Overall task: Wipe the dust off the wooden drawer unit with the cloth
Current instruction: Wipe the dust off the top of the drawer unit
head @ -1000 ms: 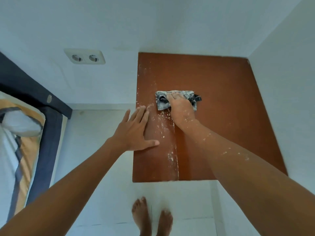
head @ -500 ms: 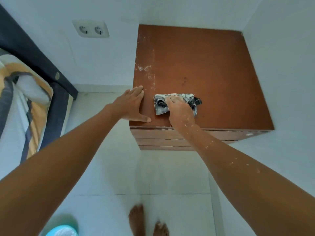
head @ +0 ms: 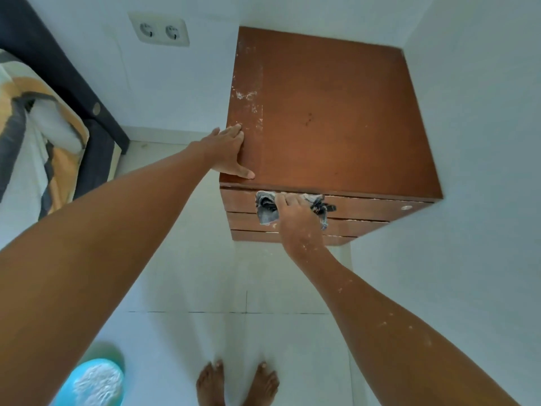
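The brown wooden drawer unit (head: 336, 118) stands in a white corner, seen from above, with its drawer fronts facing me. White dust streaks lie along the left side of its top. My right hand (head: 295, 221) is shut on a crumpled grey-blue cloth (head: 265, 208) and presses it against the top drawer front, just below the top's front edge. My left hand (head: 229, 152) lies flat with fingers spread on the top's front left corner. White specks dot my right forearm.
A double wall socket (head: 159, 30) sits left of the unit. A bed with a patterned cover (head: 35, 127) and dark frame is at the left. A turquoise bowl of white powder (head: 93, 382) stands on the tiled floor, near my bare feet (head: 237, 382).
My right hand has dragged the cloth toward me across the top, over the front edge and onto the drawer front. The dust line in the middle is gone. My left hand stayed at the left edge.
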